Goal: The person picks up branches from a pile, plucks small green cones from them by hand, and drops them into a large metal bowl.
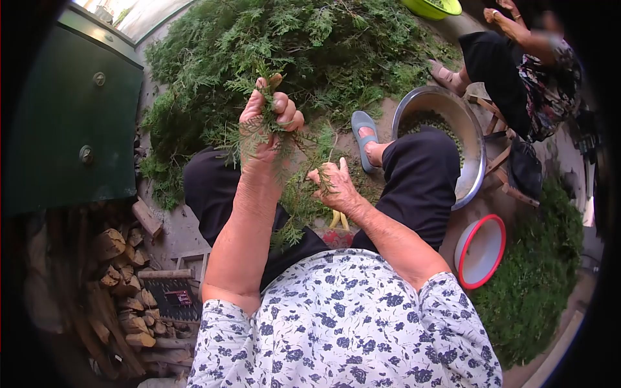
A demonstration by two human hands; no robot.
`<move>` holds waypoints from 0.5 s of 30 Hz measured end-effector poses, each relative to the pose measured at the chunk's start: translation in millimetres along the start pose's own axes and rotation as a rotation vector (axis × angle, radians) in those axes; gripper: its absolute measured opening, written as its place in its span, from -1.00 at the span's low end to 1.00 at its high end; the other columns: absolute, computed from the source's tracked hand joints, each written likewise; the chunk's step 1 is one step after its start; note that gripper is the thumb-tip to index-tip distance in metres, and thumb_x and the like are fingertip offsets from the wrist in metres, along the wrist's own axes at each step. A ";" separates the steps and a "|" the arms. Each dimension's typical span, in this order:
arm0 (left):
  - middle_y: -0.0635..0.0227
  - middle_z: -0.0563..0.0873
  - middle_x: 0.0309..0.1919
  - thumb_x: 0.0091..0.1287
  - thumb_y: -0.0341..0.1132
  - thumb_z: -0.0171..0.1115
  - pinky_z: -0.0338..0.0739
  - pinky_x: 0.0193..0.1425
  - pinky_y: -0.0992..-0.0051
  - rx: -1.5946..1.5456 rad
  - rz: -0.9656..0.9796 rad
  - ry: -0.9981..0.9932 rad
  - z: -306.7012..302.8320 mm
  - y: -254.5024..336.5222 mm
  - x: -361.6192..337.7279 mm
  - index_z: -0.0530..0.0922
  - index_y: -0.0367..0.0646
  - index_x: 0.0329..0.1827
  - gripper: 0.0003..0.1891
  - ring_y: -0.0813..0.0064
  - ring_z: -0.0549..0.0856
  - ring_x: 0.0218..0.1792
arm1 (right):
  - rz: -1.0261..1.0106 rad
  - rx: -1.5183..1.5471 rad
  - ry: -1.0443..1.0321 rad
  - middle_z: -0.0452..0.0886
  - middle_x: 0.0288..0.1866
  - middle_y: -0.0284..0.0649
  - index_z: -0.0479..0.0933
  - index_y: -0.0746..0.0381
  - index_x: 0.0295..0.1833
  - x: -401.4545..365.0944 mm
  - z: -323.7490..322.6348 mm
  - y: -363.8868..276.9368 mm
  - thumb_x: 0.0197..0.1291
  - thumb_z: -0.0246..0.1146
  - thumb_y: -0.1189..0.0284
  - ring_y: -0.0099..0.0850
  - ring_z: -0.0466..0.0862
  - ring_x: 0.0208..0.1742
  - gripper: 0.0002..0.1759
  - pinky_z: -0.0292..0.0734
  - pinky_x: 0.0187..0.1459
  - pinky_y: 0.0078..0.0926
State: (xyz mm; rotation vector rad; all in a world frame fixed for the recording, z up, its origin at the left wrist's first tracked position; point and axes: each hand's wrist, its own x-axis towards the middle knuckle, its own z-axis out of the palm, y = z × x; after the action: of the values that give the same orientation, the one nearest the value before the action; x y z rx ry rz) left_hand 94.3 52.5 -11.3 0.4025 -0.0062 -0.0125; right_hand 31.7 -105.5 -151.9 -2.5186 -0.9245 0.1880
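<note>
My left hand (270,123) is raised in front of me, its fingers closed round an evergreen branch (255,132) with flat, scaly leaves. The branch's tip sticks up above the fist and its leafy sprays hang down below it. Lower and to the right, my right hand (337,186) is above my lap, fingers curled at the hanging end of the greenery. Leaves partly cover those fingers, so the exact grip is hard to see. More cut sprigs (301,200) lie between my knees.
A big heap of evergreen branches (297,45) lies ahead. To the right stand a metal basin (479,145) with small greenish pieces and a red-rimmed white basin (480,251). Another person (517,71) sits at upper right near a green basin (440,8). Firewood (132,284) is stacked left.
</note>
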 end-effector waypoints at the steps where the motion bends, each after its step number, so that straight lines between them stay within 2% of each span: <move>1: 0.41 0.44 -0.56 0.36 -0.21 0.09 0.25 -0.54 0.57 0.002 0.020 0.031 3.1 0.6 2.5 0.43 -0.33 0.03 -0.64 0.59 0.35 -0.61 | 0.008 0.021 0.041 0.55 -0.23 -0.18 0.50 0.18 -0.10 -0.2 7.4 3.4 -0.09 0.22 0.55 -0.16 0.54 -0.11 -0.67 0.14 0.19 0.21; 2: 0.36 0.51 -0.51 0.36 -0.21 0.09 0.37 -0.49 0.54 -0.051 -0.019 -0.063 -2.0 2.7 6.2 0.45 -0.31 0.01 -0.67 0.53 0.46 -0.55 | 0.013 0.042 0.081 0.53 -0.23 -0.19 0.48 0.13 -0.10 -0.6 13.5 7.9 -0.07 0.24 0.51 -0.16 0.52 -0.12 -0.67 0.03 0.19 0.34; 3: 0.36 0.51 -0.51 0.36 -0.21 0.09 0.37 -0.49 0.54 -0.051 -0.011 -0.063 1.4 4.6 8.6 0.45 -0.31 0.01 -0.67 0.53 0.46 -0.55 | 0.005 0.040 0.079 0.53 -0.23 -0.19 0.48 0.13 -0.10 1.6 7.8 8.1 -0.07 0.24 0.51 -0.16 0.52 -0.12 -0.67 0.03 0.19 0.34; 5: 0.30 0.58 -0.42 0.35 -0.19 0.12 0.49 -0.38 0.52 0.172 0.038 0.199 11.9 9.0 14.2 0.45 -0.28 0.00 -0.67 0.45 0.58 -0.42 | 0.209 0.326 0.052 0.60 -0.28 -0.17 0.57 0.19 -0.14 9.7 -14.1 8.5 -0.03 0.23 0.56 -0.22 0.59 -0.14 -0.74 0.30 0.17 0.03; 6: 0.24 0.63 -0.26 0.34 -0.17 0.14 0.54 -0.13 0.43 0.199 0.033 0.266 11.0 16.1 16.6 0.44 -0.24 0.00 -0.67 0.38 0.63 -0.19 | 0.278 0.738 0.168 0.62 -0.27 -0.16 0.58 0.22 -0.14 12.2 -22.3 10.2 0.02 0.24 0.56 -0.26 0.63 -0.20 -0.77 0.49 -0.03 -0.32; 7: 0.24 0.63 -0.26 0.34 -0.17 0.14 0.54 -0.13 0.43 0.198 0.047 0.265 10.8 21.9 16.0 0.44 -0.24 0.00 -0.67 0.38 0.63 -0.19 | 0.265 0.735 0.164 0.62 -0.27 -0.16 0.58 0.22 -0.14 15.5 -27.9 14.6 0.02 0.24 0.56 -0.26 0.63 -0.20 -0.77 0.49 -0.03 -0.32; 9: 0.33 0.65 -0.28 0.32 -0.13 0.18 0.47 -0.05 0.42 0.546 0.214 0.367 13.8 31.3 12.3 0.47 -0.25 0.04 -0.62 0.46 0.64 -0.17 | 0.212 0.770 0.301 0.62 -0.17 -0.21 0.54 0.35 -0.08 20.0 -42.1 21.9 0.14 0.22 0.58 -0.45 0.59 -0.08 -0.79 0.46 -0.08 -0.62; 10: 0.34 0.67 -0.20 0.32 -0.13 0.17 0.41 0.05 0.42 0.593 0.169 0.365 7.8 39.8 10.1 0.47 -0.24 0.08 -0.60 0.48 0.62 -0.09 | 0.235 0.798 0.271 0.62 -0.16 -0.19 0.53 0.38 -0.02 21.1 -53.9 24.4 0.15 0.23 0.58 -0.46 0.58 -0.07 -0.74 0.45 -0.04 -0.57; 11: 0.34 0.67 -0.20 0.32 -0.13 0.17 0.41 0.05 0.42 0.586 0.178 0.358 1.0 44.4 6.3 0.47 -0.24 0.08 -0.60 0.48 0.62 -0.09 | 0.227 0.788 0.274 0.62 -0.16 -0.19 0.53 0.38 -0.02 22.7 -64.9 24.6 0.15 0.23 0.58 -0.46 0.58 -0.07 -0.74 0.45 -0.04 -0.57; 13: 0.20 0.60 -0.02 0.32 -0.15 0.17 0.40 0.14 0.34 0.735 0.164 0.483 -15.0 47.0 -5.1 0.41 -0.25 0.14 -0.56 0.36 0.56 0.02 | 0.204 0.872 0.350 0.61 -0.15 -0.18 0.55 0.40 -0.04 25.3 -81.1 26.6 0.15 0.22 0.59 -0.48 0.58 -0.09 -0.76 0.45 -0.03 -0.56; 14: 0.22 0.61 -0.04 0.33 -0.17 0.15 0.42 0.12 0.36 0.705 0.159 0.522 -26.3 44.9 -10.8 0.42 -0.27 0.13 -0.58 0.37 0.59 -0.03 | 0.097 0.837 0.385 0.62 -0.10 -0.20 0.48 0.36 0.11 24.2 -73.5 41.3 0.21 0.13 0.55 -0.43 0.58 -0.03 -0.66 0.42 0.02 -0.61; 15: 0.23 0.62 -0.05 0.33 -0.20 0.14 0.46 0.05 0.43 0.674 0.128 0.593 -31.6 41.6 -18.7 0.47 -0.26 0.07 -0.64 0.43 0.60 -0.09 | 0.090 0.830 0.384 0.62 -0.10 -0.20 0.48 0.36 0.11 23.0 -84.6 39.2 0.21 0.13 0.55 -0.43 0.58 -0.03 -0.66 0.42 0.02 -0.61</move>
State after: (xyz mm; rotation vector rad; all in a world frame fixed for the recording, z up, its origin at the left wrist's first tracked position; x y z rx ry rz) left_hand 76.4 103.5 -24.2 1.0660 0.5612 0.2411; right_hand 95.3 -148.0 -93.8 -1.7328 -0.4400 0.0826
